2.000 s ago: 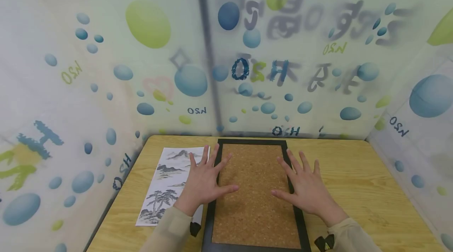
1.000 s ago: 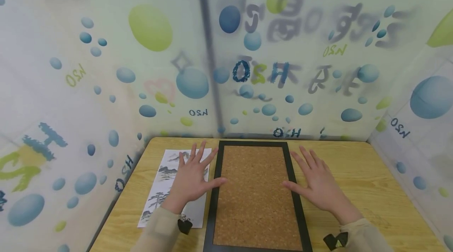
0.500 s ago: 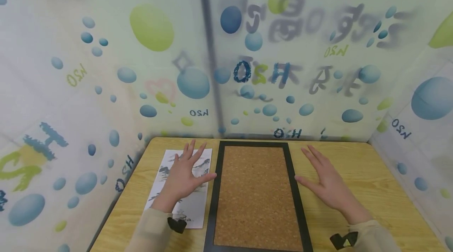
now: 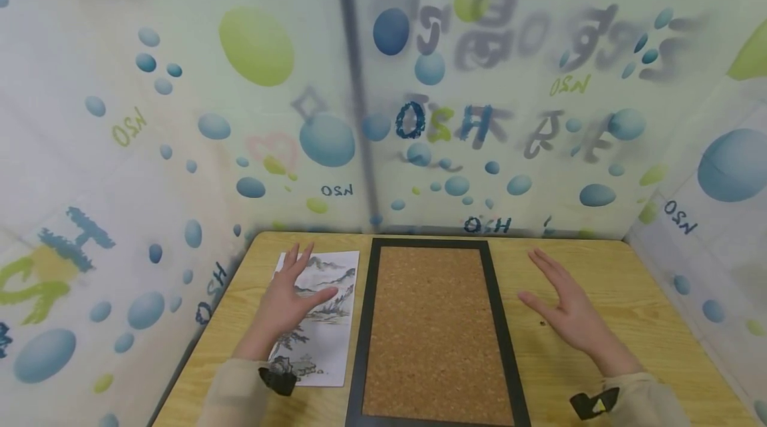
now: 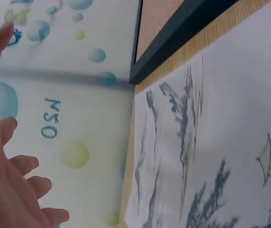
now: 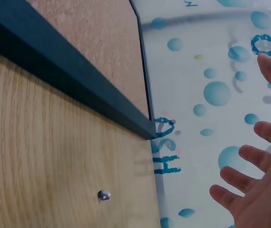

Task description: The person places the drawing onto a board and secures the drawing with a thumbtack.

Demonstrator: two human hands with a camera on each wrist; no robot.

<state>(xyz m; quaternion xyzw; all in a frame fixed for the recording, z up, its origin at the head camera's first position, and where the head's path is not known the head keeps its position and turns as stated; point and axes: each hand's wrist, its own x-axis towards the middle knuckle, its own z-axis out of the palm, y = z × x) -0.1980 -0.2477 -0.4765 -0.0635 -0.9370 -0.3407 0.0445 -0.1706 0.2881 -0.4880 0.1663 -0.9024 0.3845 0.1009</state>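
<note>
Cork board lies at six o'clock; left hand, fingers wide, hovers over the landscape sheet at its nine, right hand, likewise wide, over the counter at three; bubble-patterned wall at twelve.

Behind the far edge of the wood-grained surface we see a pale back sheet printed with blue bubbles. Above the surface's left part we spot a large green oval; over its middle, mirrored H2O lettering and blurred grey characters we cannot read. A dark upright bar meets the surface's far edge left of centre. Flanking the surface, we have similarly printed side sheets.
</note>
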